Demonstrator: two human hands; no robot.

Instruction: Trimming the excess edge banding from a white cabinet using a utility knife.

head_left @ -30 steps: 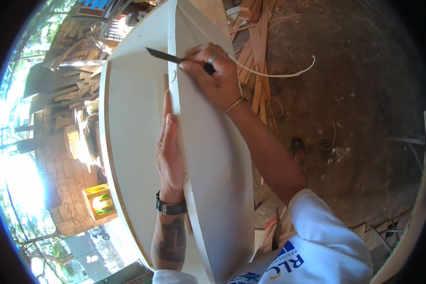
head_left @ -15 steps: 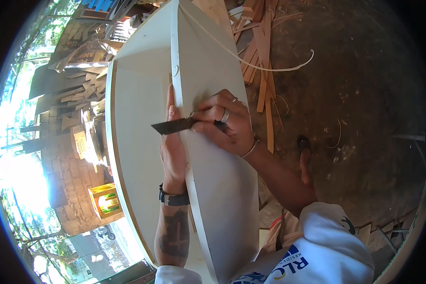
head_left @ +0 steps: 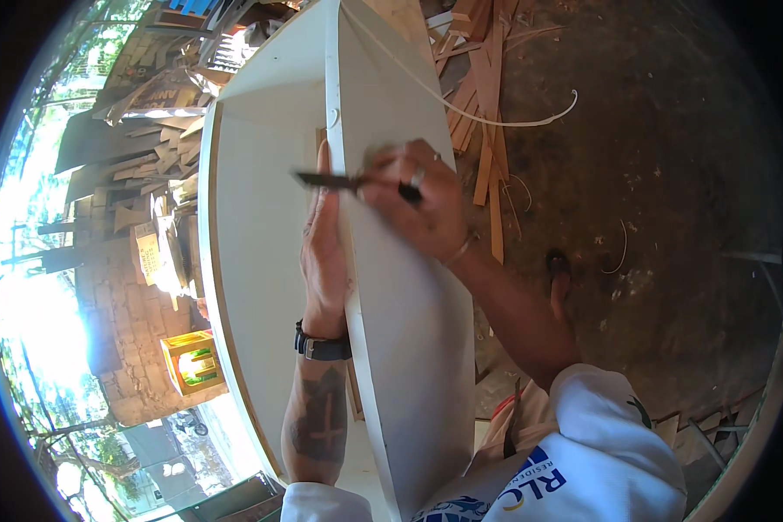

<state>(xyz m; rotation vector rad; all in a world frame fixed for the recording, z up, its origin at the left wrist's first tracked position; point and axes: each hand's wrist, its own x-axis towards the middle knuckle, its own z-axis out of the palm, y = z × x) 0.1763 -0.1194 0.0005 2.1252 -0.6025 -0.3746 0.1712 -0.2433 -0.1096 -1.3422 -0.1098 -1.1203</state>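
Note:
A white board cabinet or box (head_left: 409, 348) stands on edge before me, its narrow upper edge running away from me. My left hand (head_left: 324, 261) lies flat against the inner side of that edge, fingers stretched forward and holding nothing. In my right hand (head_left: 428, 204), on the outer side, is a knife (head_left: 322, 180) with a dark, slant-tipped blade. The blade crosses above the edge and points left, over my left fingers; contact with the edge cannot be made out. A thin white edging strip (head_left: 496, 123) curls off the far end to the right.
Long wooden offcuts (head_left: 487, 104) lie on the dark floor (head_left: 670, 174) to the right, with thin shavings nearby. A person's foot (head_left: 558, 261) shows there. Scrap wood (head_left: 161, 143) and a yellow crate (head_left: 191, 361) stand beyond the box on the left.
My right hand and the knife have moved forward along the edge and are blurred by motion. My left hand has slid slightly forward too. The box appears shifted slightly right.

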